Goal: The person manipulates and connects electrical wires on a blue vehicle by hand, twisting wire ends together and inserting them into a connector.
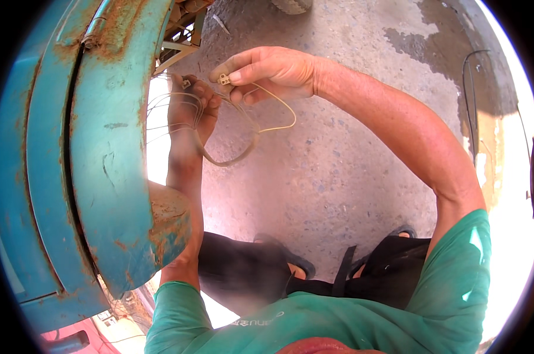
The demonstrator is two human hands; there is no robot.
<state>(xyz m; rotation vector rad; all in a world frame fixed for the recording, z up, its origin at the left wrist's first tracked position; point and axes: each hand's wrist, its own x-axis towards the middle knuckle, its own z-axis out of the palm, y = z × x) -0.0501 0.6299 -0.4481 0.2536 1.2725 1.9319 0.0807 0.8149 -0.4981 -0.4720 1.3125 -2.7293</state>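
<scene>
Green shirt cloth (337, 321) fills the bottom of the head view, closest to the camera, with black trousers (243, 265) just beyond it. Along the left side stands a blue-green metal panel (110, 165), brown with rust at its edges. Both hands are beside it, above the concrete floor (337, 177).

The right hand (275, 71) has its grip closed, thumb and fingertips pinching a small plug (224, 79): pale yellowish beige, squarish, with dark openings in its face. Near it a thin yellow wire (295, 118) bends in a wide loop, and a thicker beige cable (237, 160) curves below in a U.

The left hand (206, 121) is shaded, fingers curled, with a similar second plug (186, 84) at them; I cannot tell how firmly that grip holds it. Several thin, dull wires (175, 93) spread between this hand and the panel's edge.
</scene>
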